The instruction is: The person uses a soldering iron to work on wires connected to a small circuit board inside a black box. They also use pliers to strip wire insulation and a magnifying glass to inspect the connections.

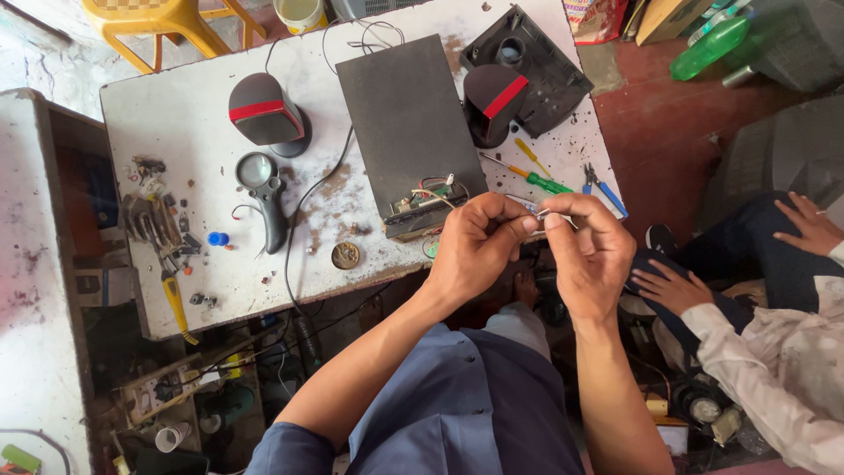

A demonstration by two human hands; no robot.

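My left hand [479, 246] and my right hand [591, 251] meet over the near edge of the white workbench [202, 132]. Both pinch a thin wire end [545, 214] between the fingertips. Just beyond them lies a dark speaker cabinet [406, 114] on its side, with a circuit board and coloured wires [431, 198] showing at its near end. The wire I hold seems to run from that opening.
On the bench are two small black-and-red speakers [264, 113] [494, 98], a magnifying glass [261, 180], a black plastic panel [536, 57], green and yellow screwdrivers [536, 180], blue-handled pliers [605, 189] and small parts at left. Another person sits at right, hands [673, 288] on their knees.
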